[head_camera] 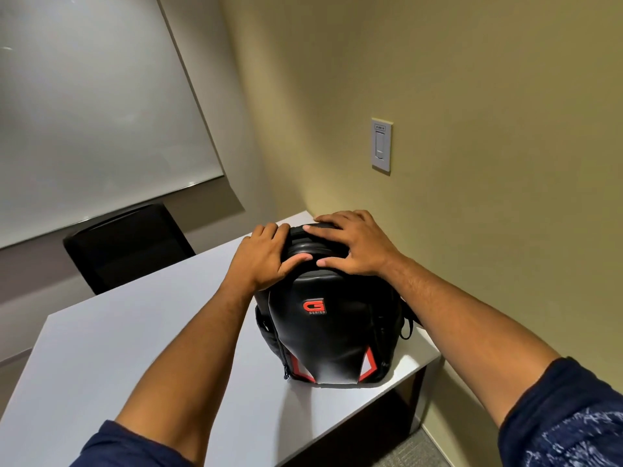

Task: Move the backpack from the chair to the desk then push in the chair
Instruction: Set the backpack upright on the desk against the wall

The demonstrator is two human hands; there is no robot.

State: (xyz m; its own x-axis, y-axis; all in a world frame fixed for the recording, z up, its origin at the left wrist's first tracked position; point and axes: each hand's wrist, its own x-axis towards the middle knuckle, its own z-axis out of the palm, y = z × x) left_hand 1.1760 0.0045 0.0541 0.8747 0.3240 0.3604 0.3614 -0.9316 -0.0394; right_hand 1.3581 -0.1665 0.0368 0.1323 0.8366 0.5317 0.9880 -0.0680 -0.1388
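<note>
A black backpack with a red logo and red trim stands upright on the grey desk, near the desk's right end by the wall. My left hand clasps the top left of the backpack, thumb across its front. My right hand lies over the top right, fingers spread on the top handle area. A black chair stands at the far side of the desk, its seat hidden behind the desktop.
A whiteboard hangs on the wall at the left. A light switch sits on the olive wall close behind the backpack. Grey carpet shows beside the desk's right end.
</note>
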